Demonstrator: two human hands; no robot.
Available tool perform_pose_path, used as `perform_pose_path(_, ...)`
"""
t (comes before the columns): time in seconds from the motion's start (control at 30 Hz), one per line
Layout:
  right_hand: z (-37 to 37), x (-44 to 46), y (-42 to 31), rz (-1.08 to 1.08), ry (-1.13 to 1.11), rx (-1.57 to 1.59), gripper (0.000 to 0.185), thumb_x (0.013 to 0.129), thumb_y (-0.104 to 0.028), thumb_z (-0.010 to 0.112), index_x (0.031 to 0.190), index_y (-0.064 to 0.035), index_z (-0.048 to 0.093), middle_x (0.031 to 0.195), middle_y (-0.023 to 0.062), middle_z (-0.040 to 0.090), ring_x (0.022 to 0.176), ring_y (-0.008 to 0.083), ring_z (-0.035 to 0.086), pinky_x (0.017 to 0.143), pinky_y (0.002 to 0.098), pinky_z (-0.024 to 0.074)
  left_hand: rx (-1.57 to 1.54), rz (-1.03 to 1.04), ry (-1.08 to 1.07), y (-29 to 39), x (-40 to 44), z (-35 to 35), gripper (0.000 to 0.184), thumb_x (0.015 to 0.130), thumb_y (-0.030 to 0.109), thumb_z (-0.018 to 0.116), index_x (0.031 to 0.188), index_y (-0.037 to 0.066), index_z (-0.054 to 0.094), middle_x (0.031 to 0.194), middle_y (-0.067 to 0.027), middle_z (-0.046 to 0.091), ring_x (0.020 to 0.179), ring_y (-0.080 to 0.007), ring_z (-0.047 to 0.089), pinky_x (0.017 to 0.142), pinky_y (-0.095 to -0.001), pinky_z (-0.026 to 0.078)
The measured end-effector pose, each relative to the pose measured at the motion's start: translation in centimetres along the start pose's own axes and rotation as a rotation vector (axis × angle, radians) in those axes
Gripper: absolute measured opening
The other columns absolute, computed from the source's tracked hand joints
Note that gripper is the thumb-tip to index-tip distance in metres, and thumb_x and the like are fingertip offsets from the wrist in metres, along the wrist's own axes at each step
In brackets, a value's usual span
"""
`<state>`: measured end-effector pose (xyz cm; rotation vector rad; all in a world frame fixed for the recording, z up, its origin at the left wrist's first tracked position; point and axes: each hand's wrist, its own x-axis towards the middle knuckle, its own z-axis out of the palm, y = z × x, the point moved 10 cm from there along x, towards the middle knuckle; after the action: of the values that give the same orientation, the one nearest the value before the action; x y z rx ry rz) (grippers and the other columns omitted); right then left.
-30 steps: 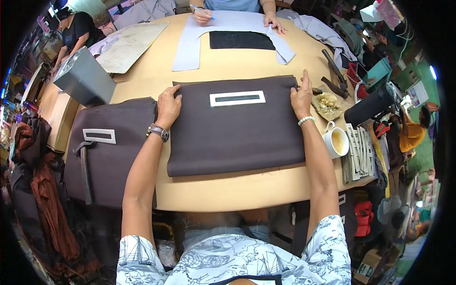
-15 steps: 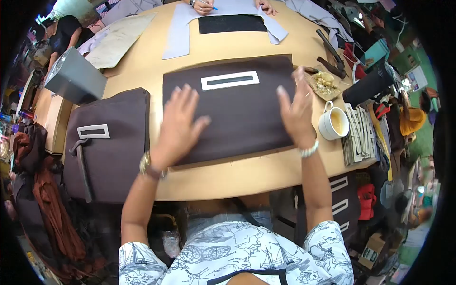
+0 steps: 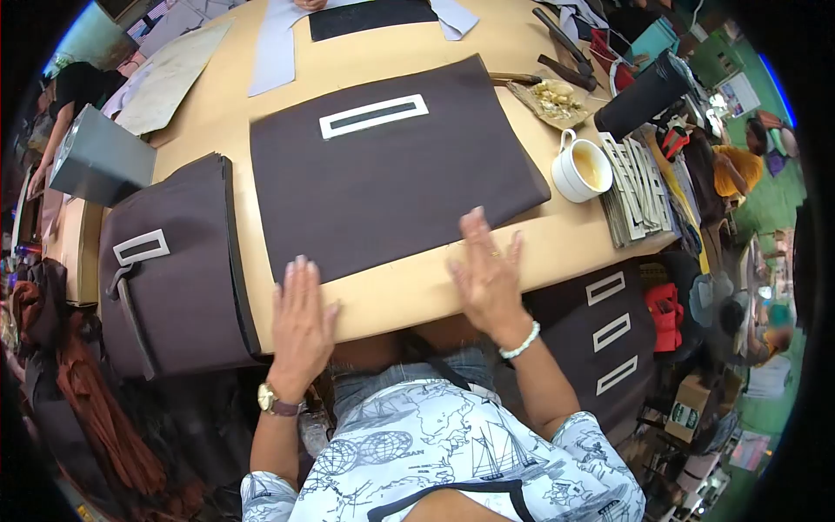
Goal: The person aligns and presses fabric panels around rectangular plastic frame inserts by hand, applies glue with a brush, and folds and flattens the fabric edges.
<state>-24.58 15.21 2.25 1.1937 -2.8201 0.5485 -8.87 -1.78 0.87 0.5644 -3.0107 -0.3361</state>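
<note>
A dark brown folded sheet (image 3: 391, 183) lies on the wooden table (image 3: 391, 317), with a white rectangular frame (image 3: 374, 117) near its far edge. My left hand (image 3: 303, 322) is at the sheet's near left corner, fingers stretched forward, holding nothing. Near the front edge of the table is my right hand (image 3: 489, 283), fingers spread and empty, its fingertips close to the sheet's near edge. To the left, a dark stack (image 3: 183, 287) carries another white frame (image 3: 141, 248) and a hammer (image 3: 130, 322).
A white cup (image 3: 581, 170) of pale liquid stands at the right, beside piled white frames (image 3: 635, 191). Behind it are a yellowish lump on paper (image 3: 554, 100), a black cylinder (image 3: 644, 94) and tools (image 3: 565, 48). A metal box (image 3: 103, 157) stands left. A person's hand (image 3: 310, 3) shows across the table.
Both my hands have come off the sheet's sides and moved back toward the table's near edge. The view has shifted, and the sheet now appears tilted and farther left.
</note>
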Motion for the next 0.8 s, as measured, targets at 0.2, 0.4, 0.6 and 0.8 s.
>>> perform_pose_path(0.2, -3.8, 0.0, 11.0, 0.336, 0.205, -0.097, 0.063, 0.092, -0.032, 0.046, 0.141, -0.0013, 0.021, 0.134, 0.0143, 0.045, 0.123, 0.0292, 0.044, 0.101, 0.0661, 0.0165, 0.12, 0.024, 0.115, -2.4, -1.1, -2.0, 0.04, 0.091, 0.018, 0.049, 0.125, -0.004, 0.047, 0.131, -0.0212, 0.045, 0.122, -0.0337, 0.043, 0.098, -0.0434, 0.037)
perform_pose_path(0.4, -5.2, 1.2, 11.7, 0.454, 0.348, -0.074, 0.067, 0.084, -0.027, 0.059, 0.137, -0.0009, 0.03, 0.113, 0.0146, 0.059, 0.106, 0.0309, 0.055, 0.1, 0.0601, 0.0244, 0.202, 0.22, 0.244, -1.6, 0.0, -3.9, 0.028, 0.08, 0.005, 0.056, 0.106, -0.005, 0.058, 0.111, -0.0188, 0.059, 0.102, -0.0296, 0.058, 0.085, -0.0369, 0.047)
perform_pose_path(0.6, -5.2, 2.7, 12.0, 0.481, 0.441, 0.389, 0.064, 0.073, 0.001, 0.064, 0.13, -0.001, 0.037, 0.102, 0.0198, 0.057, 0.098, 0.0327, 0.057, 0.086, 0.0429, 0.0416, 0.088, 0.178, 0.354, -2.4, -0.4, -5.7, 0.028, 0.075, -0.003, 0.058, 0.103, 0.0, 0.062, 0.102, -0.0145, 0.061, 0.09, -0.0279, 0.061, 0.076, -0.035, 0.05)
perform_pose_path(0.8, -7.4, -1.1, 13.2, 0.397, 0.666, 0.695, 0.067, 0.072, 0.01, 0.059, 0.133, -0.0023, 0.034, 0.097, 0.0125, 0.05, 0.079, 0.018, 0.055, 0.069, 0.0276, 0.0464, -0.416, -0.199, 0.384, -2.9, -5.9, -7.8, 0.023, 0.08, -0.008, 0.058, 0.099, 0.0, 0.067, 0.079, -0.0074, 0.056, 0.063, -0.0147, 0.054, 0.062, -0.0207, 0.045)
